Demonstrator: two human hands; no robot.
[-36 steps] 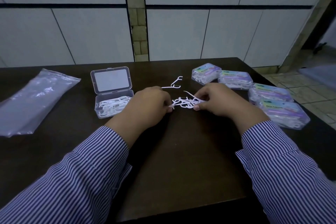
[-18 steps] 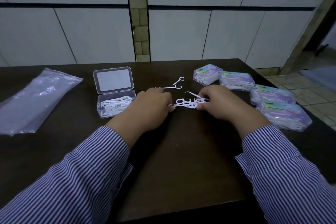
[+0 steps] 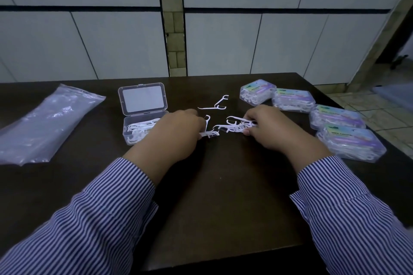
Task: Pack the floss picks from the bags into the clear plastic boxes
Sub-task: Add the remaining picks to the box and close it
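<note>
An open clear plastic box (image 3: 143,116) stands on the dark table, lid upright, with white floss picks lying in its base. My left hand (image 3: 172,136) is just right of the box and pinches a few floss picks (image 3: 209,133). My right hand (image 3: 274,131) grips a separate bunch of floss picks (image 3: 237,126) low over the table. Two loose floss picks (image 3: 215,105) lie farther back between the hands. A clear plastic bag (image 3: 47,123) lies at the left.
Several closed, filled boxes with coloured labels (image 3: 335,118) line the table's right side, near its right edge. The dark table (image 3: 212,196) ends at a white tiled wall behind. Striped sleeves cover both forearms.
The single cluster of picks between my hands has been pulled apart. My left hand now holds a few picks drawn leftward, and my right hand keeps the rest.
</note>
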